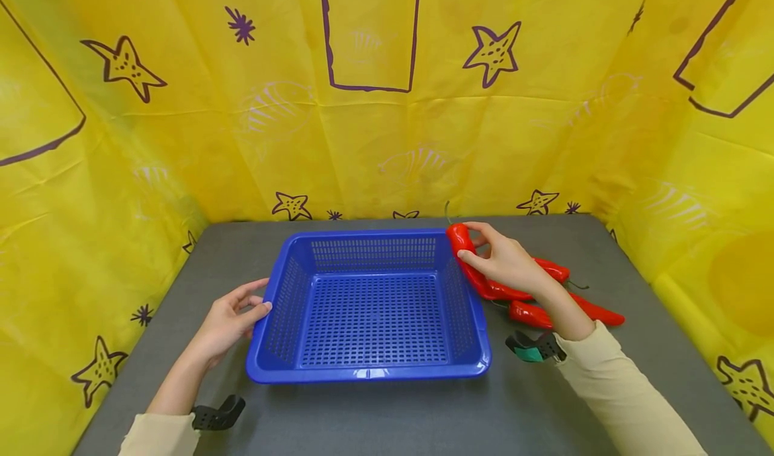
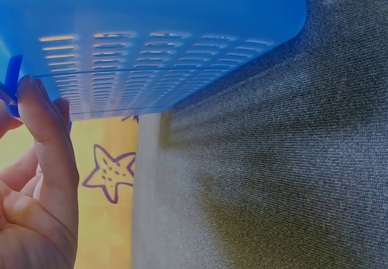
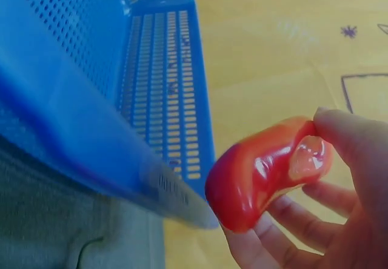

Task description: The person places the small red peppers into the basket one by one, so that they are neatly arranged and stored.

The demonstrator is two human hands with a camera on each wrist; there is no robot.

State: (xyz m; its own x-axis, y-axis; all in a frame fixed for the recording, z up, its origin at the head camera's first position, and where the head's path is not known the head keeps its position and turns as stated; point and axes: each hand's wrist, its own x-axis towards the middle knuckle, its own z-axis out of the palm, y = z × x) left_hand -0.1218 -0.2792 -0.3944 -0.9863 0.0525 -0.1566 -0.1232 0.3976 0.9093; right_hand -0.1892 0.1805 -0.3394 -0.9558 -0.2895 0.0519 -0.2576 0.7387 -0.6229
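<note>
A blue plastic basket (image 1: 369, 374) with slotted walls lies face up in the middle of the grey table, nothing inside it. My left hand (image 1: 228, 322) grips its left rim between thumb and fingers; in the left wrist view the fingers (image 2: 51, 129) curl up under the rim. With thumb and fingers my right hand (image 1: 510, 264) holds a long red pepper (image 1: 461, 239) at the basket's right rim, its green stem pointing up and away. The right wrist view shows this glossy pepper (image 3: 242, 184) end-on, beside the basket wall.
Several more red peppers lie on the table right of the basket, among them one pepper (image 1: 595, 308) with its tip to the right and another pepper (image 1: 550, 266) partly behind my right hand. A yellow patterned cloth (image 1: 387, 140) surrounds the grey tabletop (image 1: 338, 419) at back and sides.
</note>
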